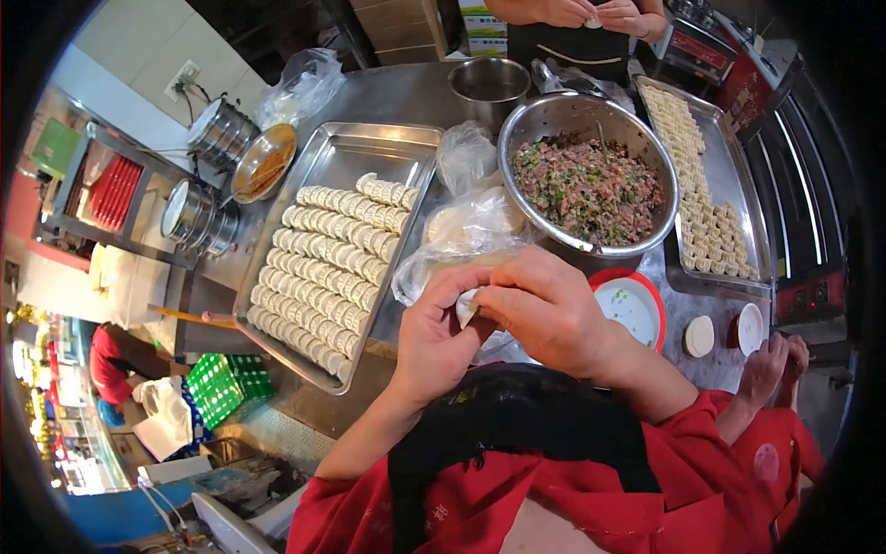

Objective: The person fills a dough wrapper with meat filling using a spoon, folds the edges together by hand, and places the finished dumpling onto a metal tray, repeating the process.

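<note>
My left hand and my right hand meet above the near edge of the metal table. Between their fingers is a small white dumpling, pinched by both; its right side is hidden by my fingers. Behind my hands stands a large steel bowl of meat and green filling. A plastic bag with round pale wrappers lies between that bowl and a metal tray. Rows of folded dumplings fill most of this tray, left of my hands.
A red-rimmed bowl holds pale liquid. Nearby are wrappers and a small white bowl. Another dumpling tray stands right. A steel pot is behind. Co-workers' hands show at the top and right.
</note>
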The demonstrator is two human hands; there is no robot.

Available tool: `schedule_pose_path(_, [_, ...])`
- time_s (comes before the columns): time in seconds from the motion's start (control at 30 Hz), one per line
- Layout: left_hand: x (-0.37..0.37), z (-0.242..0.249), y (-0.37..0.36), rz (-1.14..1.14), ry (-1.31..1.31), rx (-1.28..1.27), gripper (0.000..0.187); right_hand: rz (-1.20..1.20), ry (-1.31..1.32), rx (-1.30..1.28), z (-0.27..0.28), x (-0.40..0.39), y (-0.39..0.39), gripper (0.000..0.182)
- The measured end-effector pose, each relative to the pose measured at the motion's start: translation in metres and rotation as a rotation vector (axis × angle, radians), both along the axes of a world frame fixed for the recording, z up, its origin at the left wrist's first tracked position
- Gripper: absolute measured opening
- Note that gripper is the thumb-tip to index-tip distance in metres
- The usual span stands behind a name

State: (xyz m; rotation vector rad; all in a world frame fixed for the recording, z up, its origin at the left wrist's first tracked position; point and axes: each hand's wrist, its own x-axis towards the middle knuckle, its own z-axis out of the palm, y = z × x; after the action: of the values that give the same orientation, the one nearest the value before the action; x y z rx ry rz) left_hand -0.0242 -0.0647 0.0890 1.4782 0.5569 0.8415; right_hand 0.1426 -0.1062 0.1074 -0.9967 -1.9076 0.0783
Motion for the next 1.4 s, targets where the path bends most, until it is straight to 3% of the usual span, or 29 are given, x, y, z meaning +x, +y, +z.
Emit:
schedule_pose_path(0.13, [-0.003,0.000,0.001,0.006,-0.049,-0.108,0.045,-0.101,-0.102,0.081,0.001,-0.012,0.000,0.021])
schedule_pose_path(0.2, [-0.008,0.004,0.004,-0.023,-0.015,-0.334,0.042,-0.149,-0.109,0.081,0.000,-0.018,0.001,0.022])
schedule_pose_path(0.3, [-0.017,0.005,0.011,-0.045,0.107,-0.287,0.042,-0.175,-0.140,0.067,-0.002,-0.027,0.003,0.025])
schedule_pose_path(0.53, [-0.041,0.004,0.023,0.019,-0.019,-0.326,0.039,-0.183,0.045,-0.152,0.014,-0.034,0.001,0.034])
schedule_pose_path(0.77, [-0.046,0.003,0.027,0.077,-0.097,-0.254,0.037,-0.141,0.052,-0.111,0.012,-0.050,0.016,0.029])
schedule_pose_path(1.0, [-0.044,0.001,0.033,0.044,-0.057,-0.307,0.037,-0.153,-0.147,-0.007,-0.004,-0.056,0.037,0.016])
schedule_pose_path(1.07, [-0.045,-0.013,0.040,0.005,-0.001,-0.334,0.034,-0.155,-0.177,0.010,-0.007,-0.056,0.041,0.014])
schedule_pose_path(1.13, [-0.050,-0.026,0.053,-0.019,0.070,-0.344,0.032,-0.128,-0.148,-0.222,-0.011,-0.051,0.042,0.012])
schedule_pose_path(1.17, [-0.054,-0.032,0.058,-0.041,0.121,-0.428,0.033,-0.108,-0.159,-0.216,-0.007,-0.041,0.043,0.012])
schedule_pose_path(1.27, [-0.071,-0.056,0.083,-0.046,0.161,-0.515,0.030,-0.311,-0.202,-0.243,0.018,0.000,0.044,0.014])
schedule_pose_path(1.3, [-0.079,-0.067,0.098,0.021,0.138,-0.527,0.030,-0.475,-0.060,-0.332,0.025,0.010,0.043,0.016])
schedule_pose_path(1.33, [-0.086,-0.073,0.114,0.088,0.113,-0.537,0.030,-0.539,0.265,-0.501,0.035,0.019,0.040,0.020])
schedule_pose_path(1.4, [-0.099,-0.076,0.154,0.238,0.114,-0.502,0.028,-0.510,0.473,-0.405,0.049,0.043,0.040,0.018])
